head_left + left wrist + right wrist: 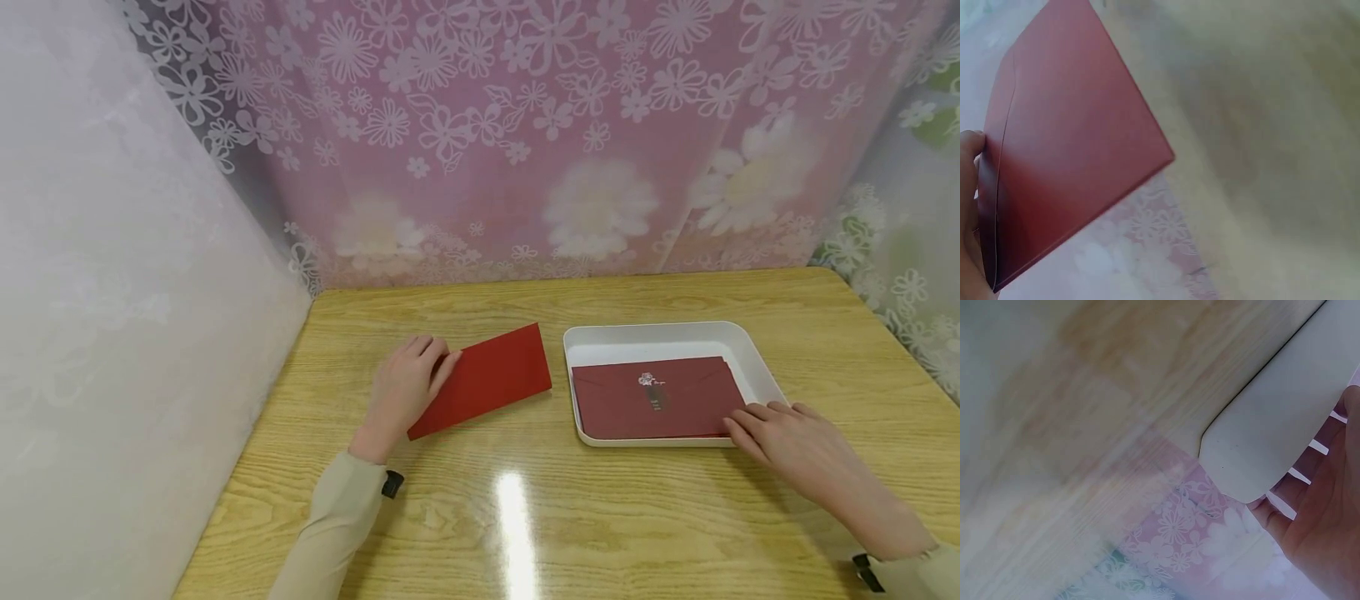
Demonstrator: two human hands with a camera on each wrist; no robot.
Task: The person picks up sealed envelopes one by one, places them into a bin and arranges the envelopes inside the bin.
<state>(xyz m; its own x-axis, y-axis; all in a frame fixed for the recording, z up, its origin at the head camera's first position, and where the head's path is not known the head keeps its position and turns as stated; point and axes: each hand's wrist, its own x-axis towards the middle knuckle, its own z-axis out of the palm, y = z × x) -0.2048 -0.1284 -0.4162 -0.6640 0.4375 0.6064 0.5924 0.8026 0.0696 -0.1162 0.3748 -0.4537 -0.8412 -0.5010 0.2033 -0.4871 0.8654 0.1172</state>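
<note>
A bright red envelope (491, 383) lies tilted over the wooden table, left of the tray. My left hand (405, 387) holds it by its left end; in the left wrist view the envelope (1079, 131) shows a flap line along one side, and the fingers (971, 147) are at its edge. Dark red envelopes (622, 408) with a small white flower print lie stacked in a white tray (637, 335). At the tray's front right corner is my right hand (802, 450), fingers spread over the rim and the thumb beside the stack's corner.
The wooden table (450, 517) carries the tray on its right half. Behind it hangs a pink flowered curtain (480, 183). A pale sheet (150, 292) rises along the left edge, and another flowered curtain (911, 275) stands at the right.
</note>
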